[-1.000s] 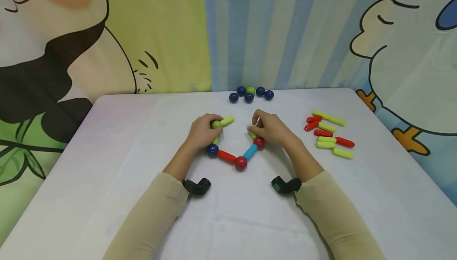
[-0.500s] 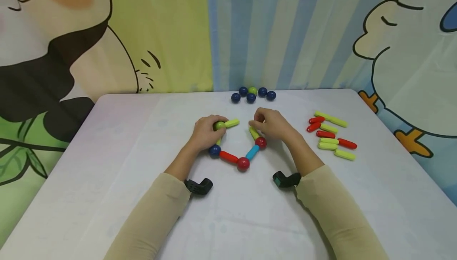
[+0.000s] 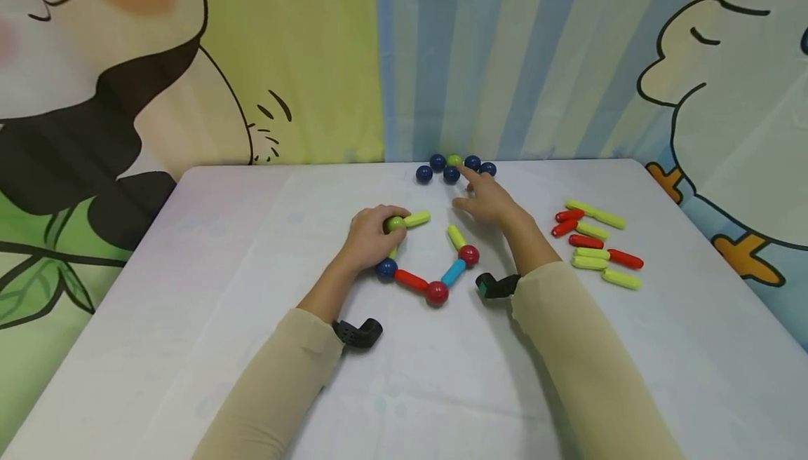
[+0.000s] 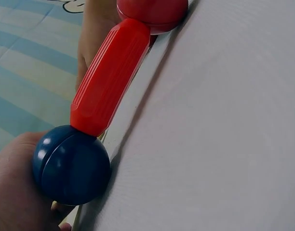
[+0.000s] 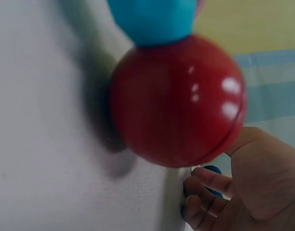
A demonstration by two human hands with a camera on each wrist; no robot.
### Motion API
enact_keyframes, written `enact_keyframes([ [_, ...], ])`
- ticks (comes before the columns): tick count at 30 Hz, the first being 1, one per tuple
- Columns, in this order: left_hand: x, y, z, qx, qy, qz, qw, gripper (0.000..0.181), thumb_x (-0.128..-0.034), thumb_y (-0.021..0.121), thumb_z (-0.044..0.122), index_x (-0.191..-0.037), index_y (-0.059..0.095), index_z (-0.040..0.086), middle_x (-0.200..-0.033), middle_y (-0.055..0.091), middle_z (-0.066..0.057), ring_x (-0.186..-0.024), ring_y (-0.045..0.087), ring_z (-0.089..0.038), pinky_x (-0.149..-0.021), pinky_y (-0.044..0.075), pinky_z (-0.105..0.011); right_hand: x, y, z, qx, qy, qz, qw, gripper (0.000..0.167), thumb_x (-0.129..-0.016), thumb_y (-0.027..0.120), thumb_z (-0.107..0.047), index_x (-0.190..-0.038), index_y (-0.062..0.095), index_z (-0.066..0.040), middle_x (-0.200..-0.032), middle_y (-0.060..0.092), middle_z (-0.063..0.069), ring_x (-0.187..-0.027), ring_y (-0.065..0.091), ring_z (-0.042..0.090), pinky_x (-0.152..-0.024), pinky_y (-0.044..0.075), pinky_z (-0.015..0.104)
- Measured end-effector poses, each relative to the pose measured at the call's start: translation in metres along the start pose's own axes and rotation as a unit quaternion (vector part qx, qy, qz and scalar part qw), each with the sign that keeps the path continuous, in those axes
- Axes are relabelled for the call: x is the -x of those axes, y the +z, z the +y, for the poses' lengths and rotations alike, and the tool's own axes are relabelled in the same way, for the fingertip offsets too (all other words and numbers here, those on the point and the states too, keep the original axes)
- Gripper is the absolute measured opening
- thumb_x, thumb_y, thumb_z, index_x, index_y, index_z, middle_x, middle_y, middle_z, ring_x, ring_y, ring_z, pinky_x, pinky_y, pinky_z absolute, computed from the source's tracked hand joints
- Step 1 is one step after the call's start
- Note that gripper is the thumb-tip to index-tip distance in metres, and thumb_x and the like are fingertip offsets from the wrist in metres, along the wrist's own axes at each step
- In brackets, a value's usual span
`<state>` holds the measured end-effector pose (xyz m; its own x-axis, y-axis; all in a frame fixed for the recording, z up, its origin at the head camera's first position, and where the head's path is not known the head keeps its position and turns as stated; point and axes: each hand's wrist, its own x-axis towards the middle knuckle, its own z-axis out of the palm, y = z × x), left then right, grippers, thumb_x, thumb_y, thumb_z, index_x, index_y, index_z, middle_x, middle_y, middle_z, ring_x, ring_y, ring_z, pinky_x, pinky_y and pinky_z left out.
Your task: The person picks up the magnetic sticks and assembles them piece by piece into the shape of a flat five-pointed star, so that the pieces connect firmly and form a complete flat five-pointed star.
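Note:
My left hand [image 3: 368,239] holds a green ball [image 3: 394,224] with fingers and thumb around it. From that ball a yellow-green stick [image 3: 418,219] points right. A joined chain runs below: blue ball [image 3: 386,270], red stick [image 3: 411,280], red ball [image 3: 437,294], light-blue stick [image 3: 453,273], second red ball [image 3: 468,256] and another yellow-green stick [image 3: 456,237] with a free end. My right hand [image 3: 491,202] reaches over the back group, index finger extended at a loose green ball [image 3: 454,160]; whether it touches is unclear. In the right wrist view, the near red ball [image 5: 179,101] partly covers this hand.
Several dark blue balls [image 3: 424,174] lie around the loose green one at the table's back edge. To the right, loose yellow-green sticks [image 3: 621,279] and red sticks [image 3: 586,242] are scattered on the white tabletop [image 3: 189,320]. A printed cloth [image 3: 315,60] hangs behind.
My right hand has left the chain's right-hand yellow-green stick and moved forward to the balls at the back. The left hand still holds its green ball. The view has shifted slightly.

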<state>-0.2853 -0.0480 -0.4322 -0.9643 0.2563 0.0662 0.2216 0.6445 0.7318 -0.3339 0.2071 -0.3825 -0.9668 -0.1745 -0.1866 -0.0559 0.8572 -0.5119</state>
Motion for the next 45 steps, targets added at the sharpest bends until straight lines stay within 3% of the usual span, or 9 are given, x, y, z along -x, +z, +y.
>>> enact_keyframes([
  [3,0.002,0.0,0.0,0.001,-0.004,0.002,1.0,0.036,-0.0983,0.062,0.027,-0.133,0.068,0.022,-0.136,0.065,-0.004,-0.118,0.051,-0.029,-0.111,0.034,-0.049,-0.003,0.0,0.0,0.011,-0.001,-0.002,0.9999,0.075,-0.102,0.059,-0.033,-0.166,0.021,-0.027,-0.151,0.043,0.022,-0.14,0.046,0.041,-0.117,0.037,0.063],
  [10,0.002,0.001,0.002,0.004,-0.002,-0.001,1.0,0.036,-0.0984,0.062,0.027,-0.133,0.068,0.021,-0.136,0.065,-0.005,-0.118,0.05,-0.029,-0.111,0.034,-0.049,-0.005,0.002,0.004,-0.015,0.008,0.055,0.9983,0.062,-0.103,0.059,-0.027,-0.161,0.035,-0.024,-0.15,0.044,0.02,-0.133,0.049,0.039,-0.111,0.044,0.06],
  [14,0.001,0.001,0.003,0.001,-0.003,-0.001,1.0,0.035,-0.0988,0.062,0.027,-0.133,0.068,0.022,-0.136,0.065,-0.004,-0.12,0.051,-0.028,-0.113,0.034,-0.049,-0.013,0.002,0.004,0.009,-0.002,0.052,0.9986,0.062,-0.102,0.059,-0.022,-0.159,0.038,-0.025,-0.142,0.05,0.02,-0.129,0.052,0.038,-0.111,0.044,0.06],
  [20,-0.001,0.002,0.002,0.001,0.002,0.0,1.0,0.035,-0.0987,0.062,0.026,-0.133,0.069,0.022,-0.136,0.066,-0.003,-0.118,0.051,-0.028,-0.112,0.034,-0.049,-0.022,-0.002,0.006,-0.001,0.01,0.065,0.9978,0.054,-0.101,0.057,-0.016,-0.153,0.043,-0.019,-0.113,0.058,0.016,-0.102,0.053,0.032,-0.091,0.047,0.046],
  [27,-0.001,0.003,0.002,0.002,-0.004,0.004,1.0,0.035,-0.0985,0.063,0.026,-0.132,0.069,0.022,-0.135,0.066,-0.003,-0.118,0.051,-0.027,-0.112,0.034,-0.049,-0.021,-0.002,0.017,-0.058,0.035,0.085,0.9941,0.051,-0.101,0.062,-0.024,-0.148,0.048,-0.009,-0.101,0.056,0.013,-0.089,0.052,0.027,-0.076,0.043,0.035],
  [35,0.001,0.0,0.003,0.005,-0.007,0.003,1.0,0.035,-0.0985,0.062,0.027,-0.133,0.069,0.022,-0.137,0.065,-0.003,-0.121,0.05,-0.028,-0.114,0.032,-0.05,-0.011,-0.001,0.023,-0.14,0.038,0.087,0.9856,0.054,-0.102,0.063,-0.038,-0.148,0.05,-0.011,-0.109,0.058,0.013,-0.085,0.057,0.022,-0.072,0.046,0.029],
  [40,0.002,0.0,0.002,0.003,-0.013,0.001,0.9999,0.035,-0.0989,0.062,0.027,-0.133,0.068,0.023,-0.138,0.064,-0.002,-0.121,0.05,-0.027,-0.114,0.031,-0.049,0.0,-0.001,0.022,-0.212,0.045,0.082,0.9728,0.053,-0.103,0.063,-0.034,-0.15,0.048,-0.013,-0.122,0.061,0.016,-0.086,0.065,0.02,-0.075,0.052,0.025],
  [45,0.001,0.002,0.001,0.004,-0.01,0.0,0.9999,0.035,-0.0992,0.062,0.028,-0.133,0.068,0.023,-0.139,0.064,-0.002,-0.121,0.05,-0.028,-0.115,0.031,-0.05,0.013,0.002,0.023,-0.248,0.037,0.066,0.9659,0.055,-0.103,0.064,-0.029,-0.152,0.047,-0.014,-0.127,0.06,0.017,-0.089,0.066,0.021,-0.078,0.055,0.023],
])
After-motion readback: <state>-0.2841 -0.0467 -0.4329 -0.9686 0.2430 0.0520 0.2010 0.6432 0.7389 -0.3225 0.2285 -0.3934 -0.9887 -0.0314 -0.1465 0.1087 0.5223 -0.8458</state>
